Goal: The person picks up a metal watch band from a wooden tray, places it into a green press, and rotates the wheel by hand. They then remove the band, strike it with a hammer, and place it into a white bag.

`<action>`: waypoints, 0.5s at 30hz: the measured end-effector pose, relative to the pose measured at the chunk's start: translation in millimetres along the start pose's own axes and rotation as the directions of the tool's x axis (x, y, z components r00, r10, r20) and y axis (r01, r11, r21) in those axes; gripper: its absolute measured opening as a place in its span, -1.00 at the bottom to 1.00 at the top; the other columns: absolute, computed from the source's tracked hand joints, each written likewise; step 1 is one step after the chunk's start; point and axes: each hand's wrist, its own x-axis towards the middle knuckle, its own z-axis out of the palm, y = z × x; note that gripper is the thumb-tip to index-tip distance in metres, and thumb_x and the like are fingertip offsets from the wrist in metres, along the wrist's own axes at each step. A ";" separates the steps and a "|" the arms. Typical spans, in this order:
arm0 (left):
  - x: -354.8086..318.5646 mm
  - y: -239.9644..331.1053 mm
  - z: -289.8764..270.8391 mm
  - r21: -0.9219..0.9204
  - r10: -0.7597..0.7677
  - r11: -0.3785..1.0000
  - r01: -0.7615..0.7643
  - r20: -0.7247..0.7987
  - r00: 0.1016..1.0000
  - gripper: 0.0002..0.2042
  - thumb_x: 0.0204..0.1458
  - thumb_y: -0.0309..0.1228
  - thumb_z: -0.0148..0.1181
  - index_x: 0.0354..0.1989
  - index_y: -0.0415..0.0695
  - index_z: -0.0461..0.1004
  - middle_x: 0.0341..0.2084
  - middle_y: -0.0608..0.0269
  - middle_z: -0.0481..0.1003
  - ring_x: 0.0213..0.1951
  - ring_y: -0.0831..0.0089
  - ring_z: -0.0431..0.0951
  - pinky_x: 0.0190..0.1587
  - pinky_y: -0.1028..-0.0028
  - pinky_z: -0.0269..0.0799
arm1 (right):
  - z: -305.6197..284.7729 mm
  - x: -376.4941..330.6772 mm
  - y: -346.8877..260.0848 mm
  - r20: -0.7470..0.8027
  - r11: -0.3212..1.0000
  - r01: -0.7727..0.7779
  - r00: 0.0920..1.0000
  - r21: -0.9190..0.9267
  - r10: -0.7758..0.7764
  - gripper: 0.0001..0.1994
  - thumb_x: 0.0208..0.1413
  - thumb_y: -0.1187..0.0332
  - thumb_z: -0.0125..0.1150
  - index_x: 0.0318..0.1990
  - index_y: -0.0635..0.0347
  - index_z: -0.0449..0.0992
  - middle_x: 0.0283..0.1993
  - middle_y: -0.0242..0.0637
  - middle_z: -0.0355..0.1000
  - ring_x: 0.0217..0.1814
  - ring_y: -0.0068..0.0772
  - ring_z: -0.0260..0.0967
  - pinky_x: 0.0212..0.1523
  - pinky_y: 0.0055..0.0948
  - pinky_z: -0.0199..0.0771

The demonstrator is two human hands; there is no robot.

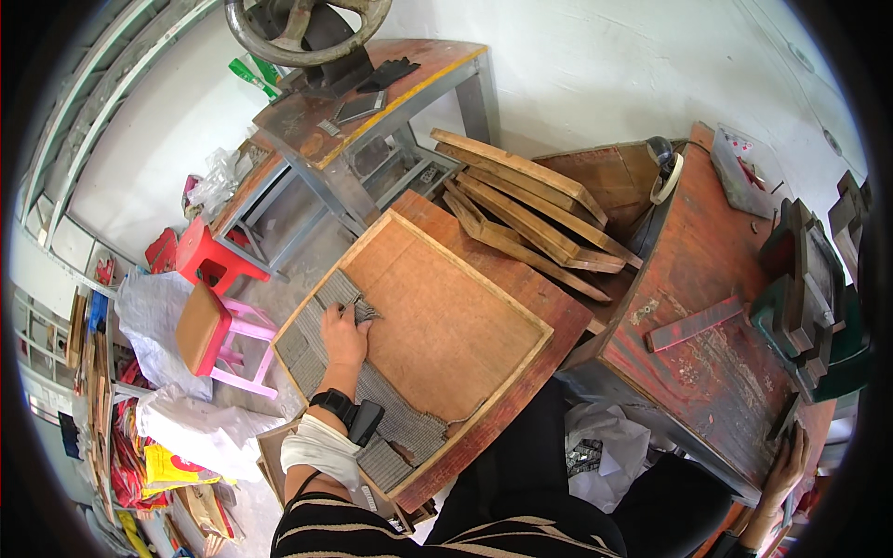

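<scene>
A shallow wooden tray [465, 279] with a raised pale rim lies tilted in front of me. Small grey pieces [395, 409] are packed in close rows along its left side and lower corner. Over the upper end of these rows is my left hand [344, 337], its bent fingers and thumb closed around some grey pieces at the edge. My right hand [789, 465] is far to the right, with fingers stretched out against the edge of the worn red workbench [688, 344]. Just above its fingertips is a small dark metal plate [786, 416].
The tray rests on a reddish wooden board [544, 372]. Several wooden trays [530, 205] are stacked beyond it. A green machine [800, 288] and a flat bar [695, 324] sit on the right bench. Stools [246, 325], a handwheel press [307, 28] and bags [200, 428] stand leftward.
</scene>
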 end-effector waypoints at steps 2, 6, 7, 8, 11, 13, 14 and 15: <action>0.9 -0.2 -1.1 0.011 0.006 1.000 -0.005 -0.006 1.000 -0.51 -0.26 -0.36 0.44 -0.09 -0.30 0.52 -0.07 -0.02 0.44 0.00 0.05 0.40 0.03 0.16 0.32 | 0.4 -0.7 2.5 0.000 1.000 0.004 1.000 -0.012 -0.004 -0.65 0.17 0.58 0.02 0.13 0.26 0.42 0.09 -0.01 0.39 0.14 0.00 0.34 0.15 -0.25 0.31; 21.1 3.5 -10.8 -0.005 -0.159 0.987 0.161 0.110 0.981 -0.51 -0.31 -0.32 0.47 -0.14 -0.24 0.52 -0.11 -0.02 0.48 -0.01 0.03 0.42 0.03 0.14 0.28 | 1.6 -2.1 6.9 -0.004 1.000 0.004 1.000 -0.021 -0.004 -0.65 0.17 0.59 0.01 0.12 0.26 0.42 0.10 -0.02 0.39 0.15 -0.02 0.35 0.16 -0.26 0.31; 26.5 5.8 -14.8 -0.009 -0.252 0.966 0.258 0.175 0.952 -0.52 -0.33 -0.31 0.48 -0.16 -0.23 0.52 -0.13 -0.02 0.49 -0.01 0.03 0.42 0.03 0.14 0.28 | 1.6 -2.5 7.2 -0.004 1.000 0.000 1.000 -0.025 0.000 -0.65 0.17 0.59 0.01 0.12 0.26 0.42 0.10 -0.02 0.39 0.15 -0.03 0.35 0.16 -0.27 0.31; 28.7 8.7 -18.7 -0.010 -0.250 0.967 0.256 0.176 0.952 -0.52 -0.33 -0.31 0.48 -0.16 -0.23 0.52 -0.13 -0.02 0.49 -0.01 0.03 0.42 0.03 0.14 0.28 | 1.5 -2.8 6.6 -0.004 1.000 -0.002 1.000 -0.026 0.002 -0.65 0.17 0.59 0.01 0.12 0.26 0.42 0.10 -0.02 0.39 0.15 -0.03 0.35 0.16 -0.27 0.31; 33.0 13.0 -19.0 0.069 -0.260 0.966 0.251 0.241 0.935 -0.51 -0.34 -0.33 0.49 -0.18 -0.25 0.50 -0.16 -0.06 0.50 -0.03 0.00 0.44 0.01 0.14 0.30 | -0.2 -0.9 -3.7 -0.008 1.000 0.005 1.000 0.005 -0.005 -0.65 0.17 0.59 0.01 0.12 0.26 0.43 0.10 -0.02 0.39 0.15 -0.05 0.35 0.16 -0.28 0.31; 24.8 1.5 -8.0 0.007 -0.145 0.989 0.145 0.145 0.979 -0.49 -0.35 -0.32 0.49 -0.17 -0.29 0.49 -0.17 -0.08 0.50 -0.06 -0.02 0.44 0.00 0.13 0.32 | -0.9 -0.3 -8.2 -0.013 1.000 -0.012 1.000 0.026 0.012 -0.64 0.16 0.59 0.01 0.13 0.27 0.42 0.09 -0.02 0.40 0.15 -0.04 0.35 0.16 -0.28 0.31; 19.3 -4.9 0.2 0.007 -0.142 0.990 0.143 0.144 0.979 -0.49 -0.35 -0.32 0.49 -0.17 -0.29 0.49 -0.17 -0.08 0.50 -0.06 -0.02 0.44 0.00 0.13 0.32 | -1.0 -0.6 -7.2 -0.014 1.000 -0.015 1.000 0.026 0.015 -0.64 0.16 0.59 0.01 0.13 0.27 0.42 0.09 -0.02 0.40 0.15 -0.04 0.35 0.16 -0.28 0.31; 14.1 -7.4 3.9 -0.034 -0.104 0.994 0.106 0.063 0.993 -0.48 -0.34 -0.32 0.49 -0.17 -0.31 0.48 -0.18 -0.08 0.49 -0.07 -0.03 0.44 0.00 0.14 0.33 | -0.9 -0.9 -5.9 -0.016 1.000 -0.009 1.000 0.013 0.009 -0.64 0.16 0.59 0.01 0.12 0.27 0.42 0.09 -0.01 0.40 0.15 -0.03 0.35 0.16 -0.28 0.30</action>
